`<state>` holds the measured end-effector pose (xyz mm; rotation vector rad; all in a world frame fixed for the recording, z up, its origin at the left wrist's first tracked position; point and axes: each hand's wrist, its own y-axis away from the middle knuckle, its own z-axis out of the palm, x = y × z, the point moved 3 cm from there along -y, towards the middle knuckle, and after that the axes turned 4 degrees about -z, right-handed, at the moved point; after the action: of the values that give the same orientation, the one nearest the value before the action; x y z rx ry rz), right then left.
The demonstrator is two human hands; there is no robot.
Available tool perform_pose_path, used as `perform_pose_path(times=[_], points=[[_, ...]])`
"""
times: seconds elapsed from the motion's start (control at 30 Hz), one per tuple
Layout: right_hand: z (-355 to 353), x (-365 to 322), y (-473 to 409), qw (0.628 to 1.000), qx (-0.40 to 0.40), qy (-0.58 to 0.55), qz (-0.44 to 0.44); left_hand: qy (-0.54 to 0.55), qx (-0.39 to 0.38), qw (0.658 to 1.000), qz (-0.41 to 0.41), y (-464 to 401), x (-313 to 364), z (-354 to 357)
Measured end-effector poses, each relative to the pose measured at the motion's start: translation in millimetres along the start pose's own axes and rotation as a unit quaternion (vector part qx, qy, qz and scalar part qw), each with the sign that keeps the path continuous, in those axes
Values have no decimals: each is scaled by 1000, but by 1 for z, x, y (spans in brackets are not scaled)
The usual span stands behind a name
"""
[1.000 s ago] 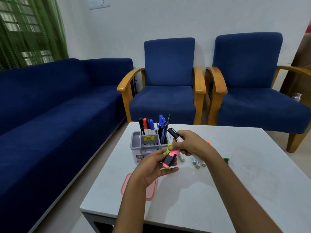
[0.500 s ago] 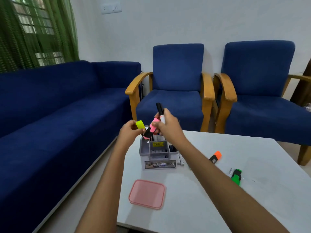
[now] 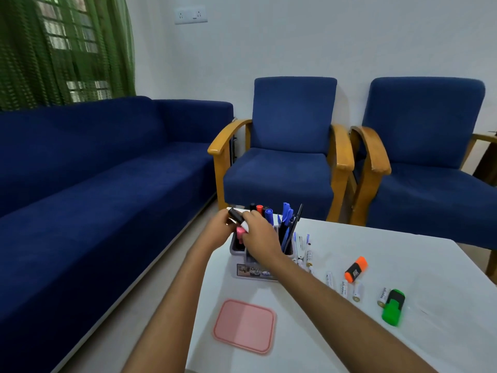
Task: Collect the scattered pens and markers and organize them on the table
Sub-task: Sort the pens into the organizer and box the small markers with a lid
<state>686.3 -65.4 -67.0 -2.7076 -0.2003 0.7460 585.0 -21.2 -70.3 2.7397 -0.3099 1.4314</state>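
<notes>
Both hands have dropped to the organizer (image 3: 243, 267); right hand (image 3: 259, 232) apparently pinches the black-capped marker (image 3: 236, 216).

A pink lid (image 3: 244, 326) and batteries (image 3: 357, 291) lie before blue armchairs (image 3: 290, 146) and sofa (image 3: 88, 168).

One grey organizer (image 3: 251, 270) stood on the tabletop (image 3: 403, 345). Loose highlighters: two, one orange (image 3: 355, 268), one green (image 3: 393, 307). One pink lid (image 3: 244, 326). Armchairs: two (image 3: 285, 146) (image 3: 425, 157). One sofa (image 3: 88, 170). Small white items beside the organizer too blurred to count.
</notes>
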Motion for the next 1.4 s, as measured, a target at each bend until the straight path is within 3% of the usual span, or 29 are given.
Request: perform_pose_path(times=[0.13, 0.4, 0.6, 0.8, 1.03, 1.27, 1.33, 1.4], points=[[9, 4, -3, 998, 39, 40, 13, 39, -38, 998, -20, -2, -5, 4], [11, 5, -10, 995, 24, 100, 2, 71, -129, 988, -44, 2, -14, 13], [15, 10, -4, 996, 58, 67, 1, 60, -109, 991, -40, -1, -11, 11], [15, 11, -8, 995, 17, 95, -2, 11, -93, 992, -82, -1, -9, 12], [6, 11, -15, 996, -34, 76, 33, 60, -136, 979, -141, 3, -7, 12], [-10, 17, -13, 994, -81, -1, 68, 39, 39, 993, -101, 13, -7, 35], [-18, 21, -4, 995, -30, -55, 76, 52, 42, 992, -108, 13, -11, 38], [-44, 32, 8, 980, 83, -149, 104, 48, 46, 991, -117, 10, -16, 37]])
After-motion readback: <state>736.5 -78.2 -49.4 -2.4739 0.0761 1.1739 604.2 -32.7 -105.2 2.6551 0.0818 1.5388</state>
